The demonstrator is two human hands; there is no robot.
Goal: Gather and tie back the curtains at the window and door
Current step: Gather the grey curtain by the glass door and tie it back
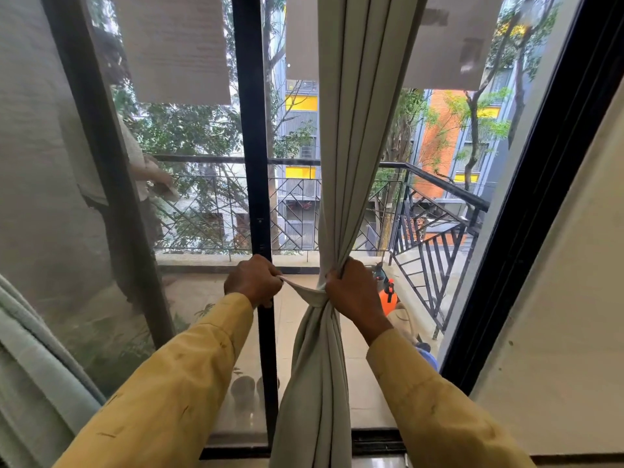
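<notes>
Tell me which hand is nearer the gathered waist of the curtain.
Right. The right hand grips the curtain at its gathered waist; the left hand is off to the left, pinching a fabric strip leading there.

Door: I see a black-framed glazed door point(251, 130) with paper sheets point(175, 45) stuck high on the glass.
Wall: cream wall point(574, 298), right of the frame.
Balcony: beige tiled floor point(196, 288), black railing point(439, 187).
Outlook: trees point(189, 130), orange-and-grey buildings point(439, 136), daylight.
</notes>
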